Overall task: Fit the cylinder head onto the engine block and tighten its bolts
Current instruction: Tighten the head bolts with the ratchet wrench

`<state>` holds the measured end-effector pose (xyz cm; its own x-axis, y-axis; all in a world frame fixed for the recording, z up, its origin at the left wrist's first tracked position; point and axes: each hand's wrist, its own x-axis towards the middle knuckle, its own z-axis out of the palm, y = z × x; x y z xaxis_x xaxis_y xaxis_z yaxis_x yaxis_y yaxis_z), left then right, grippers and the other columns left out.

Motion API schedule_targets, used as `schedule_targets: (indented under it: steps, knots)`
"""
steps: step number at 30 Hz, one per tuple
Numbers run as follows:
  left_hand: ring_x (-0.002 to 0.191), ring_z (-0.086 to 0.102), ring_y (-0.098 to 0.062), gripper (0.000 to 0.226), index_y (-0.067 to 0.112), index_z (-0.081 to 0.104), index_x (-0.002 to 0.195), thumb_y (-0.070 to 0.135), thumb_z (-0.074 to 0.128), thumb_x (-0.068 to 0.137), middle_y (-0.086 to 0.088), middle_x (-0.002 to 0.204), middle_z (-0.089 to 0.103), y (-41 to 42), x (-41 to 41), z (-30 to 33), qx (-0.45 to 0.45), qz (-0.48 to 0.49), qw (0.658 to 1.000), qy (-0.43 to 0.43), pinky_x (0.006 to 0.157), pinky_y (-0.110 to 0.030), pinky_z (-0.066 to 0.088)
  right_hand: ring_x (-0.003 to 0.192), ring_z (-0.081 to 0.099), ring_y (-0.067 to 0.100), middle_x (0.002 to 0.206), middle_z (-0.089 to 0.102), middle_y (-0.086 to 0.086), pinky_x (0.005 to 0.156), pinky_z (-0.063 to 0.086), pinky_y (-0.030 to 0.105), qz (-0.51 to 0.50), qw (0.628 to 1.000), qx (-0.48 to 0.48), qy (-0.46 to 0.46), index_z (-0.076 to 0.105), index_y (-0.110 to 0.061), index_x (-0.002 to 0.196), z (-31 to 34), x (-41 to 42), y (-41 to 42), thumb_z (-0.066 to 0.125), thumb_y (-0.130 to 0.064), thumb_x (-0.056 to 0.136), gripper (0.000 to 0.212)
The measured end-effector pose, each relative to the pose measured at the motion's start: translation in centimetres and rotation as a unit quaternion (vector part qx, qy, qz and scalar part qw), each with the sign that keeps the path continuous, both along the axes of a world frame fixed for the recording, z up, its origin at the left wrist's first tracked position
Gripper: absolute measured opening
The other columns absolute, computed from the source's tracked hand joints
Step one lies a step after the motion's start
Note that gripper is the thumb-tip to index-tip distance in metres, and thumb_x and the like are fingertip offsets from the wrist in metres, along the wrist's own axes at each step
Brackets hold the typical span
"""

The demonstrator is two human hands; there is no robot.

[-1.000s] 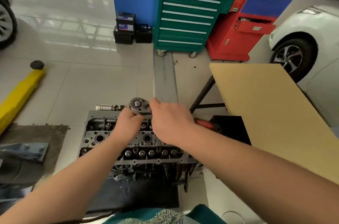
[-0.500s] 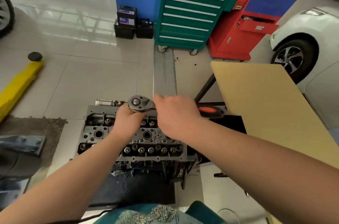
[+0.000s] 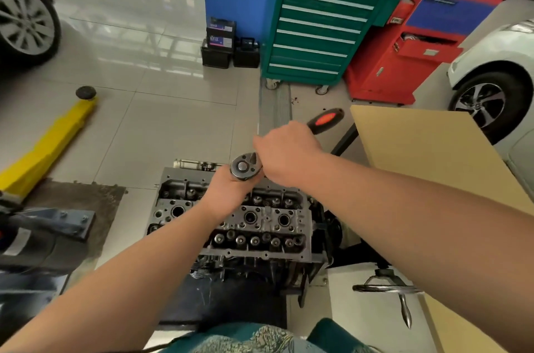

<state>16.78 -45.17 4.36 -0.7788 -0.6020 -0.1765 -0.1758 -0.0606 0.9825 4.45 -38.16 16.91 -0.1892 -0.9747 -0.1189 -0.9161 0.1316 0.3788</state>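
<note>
Down low in the middle, on the engine block [image 3: 254, 263], sits the cylinder head [image 3: 231, 217], already in place. Looks about halfway or later: fitting done, bolt turning under way. Cannot tell how many bolts are tight and how many are left, since none shows clearly. Left hand [image 3: 228, 193] wrapped under the round end of the ratchet [image 3: 245, 167], pressing it down at the far edge of the head. Right hand [image 3: 289, 153] closed tight round the ratchet bar, with the black and red grip [image 3: 325, 120] sticking out past the fist, pointing away and to the right. Close on the right, a flat brown board [image 3: 433, 156] and its dark leg, probably near enough to bump on a wide swing. Farther off: a green drawer cabinet [image 3: 320, 23], a red tool cart [image 3: 427, 35], a white car [image 3: 497, 75], a yellow lift arm [image 3: 49, 147], all well apart.
</note>
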Motion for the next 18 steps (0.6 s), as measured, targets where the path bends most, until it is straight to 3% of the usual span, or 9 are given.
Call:
schedule_targets:
  steps: [2, 4, 6, 8, 9, 11, 13, 16, 18]
  knots:
    - [0.076, 0.062, -0.011, 0.018, 0.02, 0.075, 0.098, 0.036, 0.077, 0.093, -0.006, 0.089, 0.077, -0.1, 0.2, 0.0, 0.0, -0.009, 1.0, 0.014, 0.076, -0.035, 0.053, 0.071, 0.053, 0.029, 0.088, 0.066, 0.002, 0.061, 0.035, 0.039, -0.065, 0.997, 0.029, -0.012, 0.045, -0.023, 0.083, 0.2, 1.0, -0.2, 0.052, -0.02, 0.089, 0.009]
    - [0.073, 0.06, -0.005, 0.009, 0.026, 0.075, 0.094, 0.036, 0.075, 0.093, 0.006, 0.083, 0.075, -0.4, 0.4, 0.2, -0.012, -0.021, 1.0, 0.011, 0.072, -0.027, 0.051, 0.07, 0.047, 0.025, 0.095, 0.068, 0.002, 0.061, 0.036, 0.039, -0.097, 0.994, 0.052, -0.019, 0.053, -0.021, 0.09, 0.4, 1.6, -0.7, 0.054, -0.02, 0.09, 0.001]
    - [0.072, 0.06, -0.006, 0.004, 0.026, 0.073, 0.088, 0.028, 0.073, 0.091, 0.009, 0.08, 0.072, -0.6, 0.5, 0.2, -0.005, -0.011, 1.0, 0.025, 0.071, -0.026, 0.051, 0.068, 0.048, 0.024, 0.099, 0.068, 0.002, 0.063, 0.039, 0.039, -0.074, 0.995, 0.051, -0.043, 0.05, -0.02, 0.119, 0.3, 1.6, -0.5, 0.056, -0.038, 0.092, 0.033]
    - [0.08, 0.067, -0.003, 0.004, 0.025, 0.073, 0.088, 0.023, 0.07, 0.086, 0.01, 0.086, 0.076, -0.4, 0.6, 0.4, -0.025, 0.002, 0.999, 0.047, 0.074, -0.023, 0.056, 0.078, 0.058, 0.026, 0.106, 0.065, 0.0, 0.07, 0.048, 0.043, 0.029, 0.994, 0.022, -0.106, 0.034, -0.028, 0.142, 0.4, 1.3, -0.3, 0.051, -0.068, 0.089, 0.069]
    - [0.084, 0.069, 0.004, 0.007, 0.028, 0.072, 0.087, 0.022, 0.068, 0.087, 0.016, 0.089, 0.076, -0.3, 0.7, 0.6, -0.056, 0.001, 0.997, 0.045, 0.075, -0.016, 0.055, 0.081, 0.059, 0.024, 0.108, 0.063, -0.002, 0.069, 0.05, 0.043, 0.093, 0.987, 0.008, -0.134, 0.029, -0.034, 0.146, 0.5, 1.4, -0.4, 0.045, -0.077, 0.087, 0.074]
    - [0.089, 0.064, 0.019, 0.024, 0.034, 0.063, 0.087, 0.011, 0.064, 0.094, 0.023, 0.082, 0.071, 0.1, 0.6, 1.0, -0.095, -0.005, 0.995, 0.009, 0.072, -0.007, 0.051, 0.077, 0.057, 0.02, 0.102, 0.059, -0.004, 0.059, 0.045, 0.035, 0.196, 0.971, 0.004, -0.135, 0.037, -0.034, 0.141, 0.2, 1.0, -1.0, 0.034, -0.08, 0.092, 0.067]
    - [0.081, 0.063, 0.019, 0.034, 0.035, 0.061, 0.085, 0.002, 0.064, 0.094, 0.023, 0.075, 0.067, 0.3, 0.4, 0.6, -0.104, 0.006, 0.994, -0.031, 0.068, -0.007, 0.049, 0.071, 0.059, 0.022, 0.091, 0.058, -0.004, 0.054, 0.039, 0.031, 0.242, 0.963, 0.01, -0.122, 0.05, -0.025, 0.122, -0.4, 0.6, -1.4, 0.036, -0.069, 0.099, 0.051]
    - [0.06, 0.061, 0.007, 0.037, 0.036, 0.06, 0.075, 0.003, 0.06, 0.091, 0.019, 0.062, 0.065, 1.5, -0.7, -1.0, -0.129, 0.086, 0.985, -0.079, 0.054, -0.004, 0.045, 0.061, 0.057, 0.026, 0.077, 0.057, -0.002, 0.051, 0.039, 0.031, 0.204, 0.97, -0.065, -0.119, 0.056, -0.02, 0.102, -1.6, 0.3, -0.8, 0.044, -0.054, 0.102, 0.037]
    - [0.073, 0.063, 0.002, 0.031, 0.027, 0.062, 0.086, 0.0, 0.053, 0.098, 0.012, 0.08, 0.067, 2.1, -1.6, -1.6, -0.171, 0.089, 0.971, -0.144, 0.062, -0.009, 0.047, 0.054, 0.053, 0.026, 0.07, 0.053, -0.003, 0.049, 0.037, 0.03, 0.154, 0.976, -0.108, -0.104, 0.056, -0.02, 0.097, -2.1, 0.8, -0.3, 0.042, -0.053, 0.102, 0.036]
